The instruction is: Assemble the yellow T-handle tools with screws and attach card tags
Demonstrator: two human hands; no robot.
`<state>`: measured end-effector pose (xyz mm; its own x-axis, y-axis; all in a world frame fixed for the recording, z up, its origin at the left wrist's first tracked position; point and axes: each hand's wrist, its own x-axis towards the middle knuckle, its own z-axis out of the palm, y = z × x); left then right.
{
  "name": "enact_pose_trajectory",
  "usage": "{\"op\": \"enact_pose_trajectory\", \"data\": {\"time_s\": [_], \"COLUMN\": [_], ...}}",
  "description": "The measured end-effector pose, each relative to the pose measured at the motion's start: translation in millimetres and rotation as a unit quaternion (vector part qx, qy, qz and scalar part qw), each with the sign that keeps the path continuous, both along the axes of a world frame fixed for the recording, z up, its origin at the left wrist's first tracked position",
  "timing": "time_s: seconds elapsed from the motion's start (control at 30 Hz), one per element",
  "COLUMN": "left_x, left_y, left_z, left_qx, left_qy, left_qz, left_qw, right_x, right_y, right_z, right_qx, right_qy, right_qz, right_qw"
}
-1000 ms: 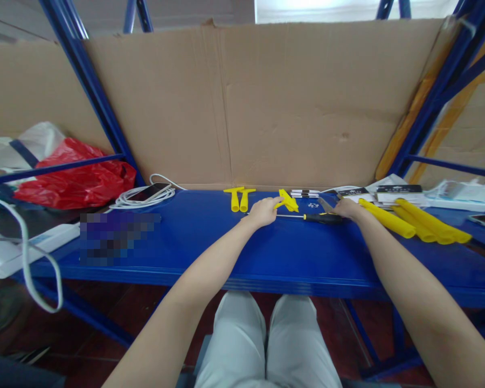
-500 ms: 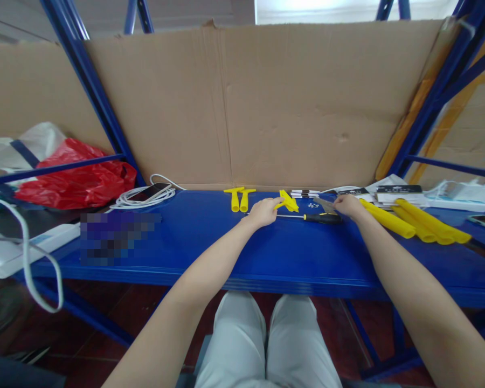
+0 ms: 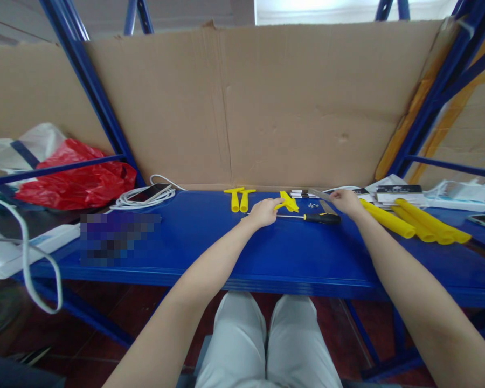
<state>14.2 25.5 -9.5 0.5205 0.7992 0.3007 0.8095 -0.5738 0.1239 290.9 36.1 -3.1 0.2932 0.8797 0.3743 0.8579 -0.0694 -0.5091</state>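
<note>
My left hand point(image 3: 263, 213) is closed on a yellow T-shaped plastic handle point(image 3: 290, 201) above the blue table. My right hand point(image 3: 346, 202) pinches a thin, flat grey strip point(image 3: 318, 193) that points left. Below it lies another flat greyish piece point(image 3: 327, 208). Between the hands are several small light-coloured parts point(image 3: 313, 205), too small to name. A screwdriver point(image 3: 322, 218) with a black handle lies in front of them, its shaft running toward my left hand. Two more yellow T-shaped handles point(image 3: 239, 200) lie left of that hand.
Several yellow tubes point(image 3: 388, 218) lie right of my right hand, near small black-and-white boxes point(image 3: 400, 194). White-and-dark strips point(image 3: 301, 193) rest at the back. Coiled white cable point(image 3: 143, 198) and a red plastic bag point(image 3: 81, 172) are left. A cardboard sheet point(image 3: 283, 108) stands behind.
My right hand has moved slightly left and up, and the grey strip in it has lifted away from the piece below. My left hand and the yellow handle stay put.
</note>
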Motion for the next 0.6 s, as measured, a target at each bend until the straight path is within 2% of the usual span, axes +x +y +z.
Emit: {"op": "enact_pose_trajectory", "data": {"time_s": [0.1, 0.2, 0.3, 0.43, 0.6], "left_x": [-0.2, -0.4, -0.2, 0.1, 0.1], "left_y": [-0.9, -2.0, -2.7, -3.4, -4.3], "left_z": [0.9, 1.5, 1.6, 1.6, 1.5], "left_qx": [-0.001, -0.001, 0.001, 0.007, 0.015], "left_qy": [-0.003, -0.007, -0.01, -0.009, -0.011], "left_qz": [-0.003, -0.006, -0.007, -0.005, -0.005], "left_qw": [1.0, 1.0, 1.0, 1.0, 1.0], "right_x": [-10.6, -25.1, -38.0, -46.8, -48.9], "right_y": [-1.7, -5.6, -9.2, -12.1, -15.6], "right_z": [-1.8, -2.0, -0.4, 1.3, 2.0], "right_qx": [0.028, 0.014, -0.007, -0.026, -0.05], "right_qy": [0.094, 0.193, 0.238, 0.248, 0.254], "right_qz": [0.095, 0.198, 0.271, 0.311, 0.305], "right_qw": [0.991, 0.961, 0.933, 0.917, 0.916]}}
